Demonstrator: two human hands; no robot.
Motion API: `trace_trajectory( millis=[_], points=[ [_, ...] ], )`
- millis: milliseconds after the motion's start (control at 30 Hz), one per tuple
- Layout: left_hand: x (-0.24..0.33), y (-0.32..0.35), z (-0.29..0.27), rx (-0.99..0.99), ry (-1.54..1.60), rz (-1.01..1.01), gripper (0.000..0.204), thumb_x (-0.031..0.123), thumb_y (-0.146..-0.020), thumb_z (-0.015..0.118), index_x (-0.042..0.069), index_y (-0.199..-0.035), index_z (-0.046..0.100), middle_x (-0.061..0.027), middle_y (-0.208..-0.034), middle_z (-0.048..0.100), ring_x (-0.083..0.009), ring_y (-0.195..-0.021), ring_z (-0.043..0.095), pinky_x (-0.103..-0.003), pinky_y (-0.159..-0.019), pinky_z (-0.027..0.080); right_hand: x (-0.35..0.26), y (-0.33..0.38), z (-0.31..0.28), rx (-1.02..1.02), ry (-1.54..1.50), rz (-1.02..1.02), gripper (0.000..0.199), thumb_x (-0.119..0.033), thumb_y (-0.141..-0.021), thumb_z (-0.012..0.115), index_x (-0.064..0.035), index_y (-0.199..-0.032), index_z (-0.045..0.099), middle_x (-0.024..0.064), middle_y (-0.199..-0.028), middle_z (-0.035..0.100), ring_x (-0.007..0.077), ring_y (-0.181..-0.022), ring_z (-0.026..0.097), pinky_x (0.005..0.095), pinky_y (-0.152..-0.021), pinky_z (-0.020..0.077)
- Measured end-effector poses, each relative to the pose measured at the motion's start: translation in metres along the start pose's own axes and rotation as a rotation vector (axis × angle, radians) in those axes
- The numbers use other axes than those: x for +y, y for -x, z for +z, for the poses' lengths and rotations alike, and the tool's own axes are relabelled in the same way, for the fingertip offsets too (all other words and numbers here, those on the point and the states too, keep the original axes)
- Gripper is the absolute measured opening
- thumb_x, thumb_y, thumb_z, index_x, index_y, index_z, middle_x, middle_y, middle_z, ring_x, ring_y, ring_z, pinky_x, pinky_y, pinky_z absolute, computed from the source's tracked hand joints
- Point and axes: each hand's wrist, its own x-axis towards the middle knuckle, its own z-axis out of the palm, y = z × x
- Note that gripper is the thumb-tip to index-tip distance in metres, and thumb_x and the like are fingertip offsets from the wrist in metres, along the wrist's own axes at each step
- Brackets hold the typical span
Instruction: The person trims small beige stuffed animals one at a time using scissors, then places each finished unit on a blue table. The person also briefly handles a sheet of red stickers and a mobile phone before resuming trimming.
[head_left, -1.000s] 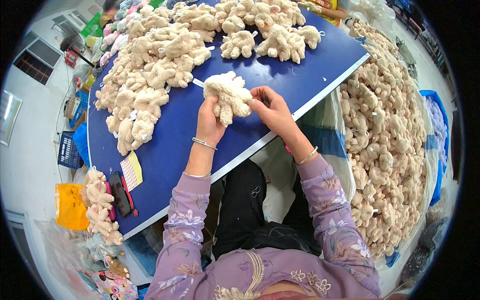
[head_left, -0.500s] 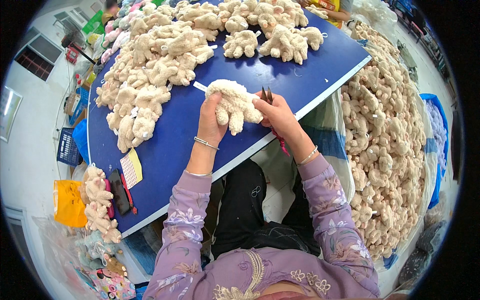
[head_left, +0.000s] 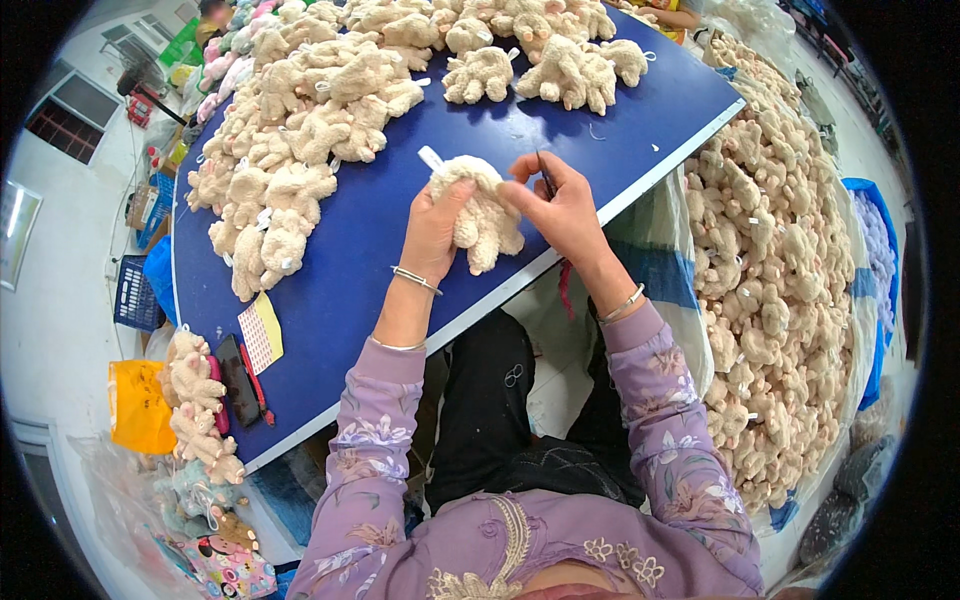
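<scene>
A cream plush toy [head_left: 484, 222] is gripped in my left hand [head_left: 433, 238], thumb across its fleece, with a white label sticking out at its upper left. My right hand [head_left: 568, 218] is closed around dark thread snips [head_left: 546, 178], their blades pointing up. Its thumb and fingertips meet the toy's right side; whether they pinch the fleece is hard to see. From below that hand hangs a magenta cord [head_left: 566, 290]. Both hands are above the near edge of the blue table [head_left: 385, 265].
Many similar plush toys [head_left: 330, 100] are heaped across the table's far and left parts. A phone [head_left: 237, 380], a red pen [head_left: 257, 385] and a yellow-white sheet [head_left: 262, 335] lie at the left. A large open sack [head_left: 770, 300] of toys stands at right. Another person's arm [head_left: 672, 18] shows beyond.
My right hand has turned and its fingers have come up over the toy's right side. The snips now show edge-on. The toy has tilted, its label pointing more upward.
</scene>
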Motion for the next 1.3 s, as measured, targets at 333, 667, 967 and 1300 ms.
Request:
trace_trajectory(
  millis=[333, 667, 967, 1300],
  points=[
    [-0.007, -0.007, -0.002, -0.124, -0.124, -0.046, 0.040, 0.004, -0.085, 0.056, -0.005, -0.122, 0.045, -0.0107, -0.108, 0.060, -0.0144, -0.095, 0.061, -0.029, -0.084, 0.051, 0.015, -0.002, -0.006, -0.022, -0.046, 0.082, 0.022, -0.012, -0.079, 0.061, 0.0058, -0.092, 0.062, 0.0065, -0.071, 0.063, 0.0106, -0.066, 0.057, 0.0276, -0.062, 0.0477],
    [0.000, -0.007, -0.007, -0.057, 0.163, 0.144, 0.026, 0.002, -0.091, 0.047, 0.003, -0.117, 0.051, -0.0078, -0.108, 0.060, -0.0164, -0.099, 0.061, -0.029, -0.085, 0.050, 0.011, -0.003, -0.026, -0.184, -0.656, 0.474, 0.035, -0.043, -0.093, 0.056, -0.0080, -0.089, 0.057, -0.0057, -0.066, 0.044, 0.0028, -0.048, 0.032, 0.0197, -0.043, 0.0215],
    [-0.008, -0.015, -0.014, -0.032, -0.023, -0.020, 0.029, 0.018, -0.095, 0.053, 0.006, -0.122, 0.050, -0.0052, -0.111, 0.059, -0.0135, -0.092, 0.057, -0.027, -0.073, 0.047, 0.009, 0.000, -0.004, 0.086, -0.216, 0.048, 0.019, -0.013, -0.085, 0.068, 0.0001, -0.097, 0.062, -0.0025, -0.077, 0.059, 0.0029, -0.069, 0.052, 0.0212, -0.059, 0.0429],
    [-0.003, -0.005, -0.004, -0.020, 0.094, -0.196, 0.042, 0.047, -0.091, 0.059, 0.014, -0.117, 0.055, 0.0013, -0.099, 0.063, -0.0097, -0.079, 0.057, -0.024, -0.061, 0.043, -0.006, 0.008, 0.001, -0.027, 0.366, -0.421, 0.034, 0.000, -0.071, 0.066, -0.0104, -0.103, 0.063, 0.0080, -0.100, 0.062, 0.0312, -0.083, 0.064, 0.0373, -0.070, 0.0525]
  ],
)
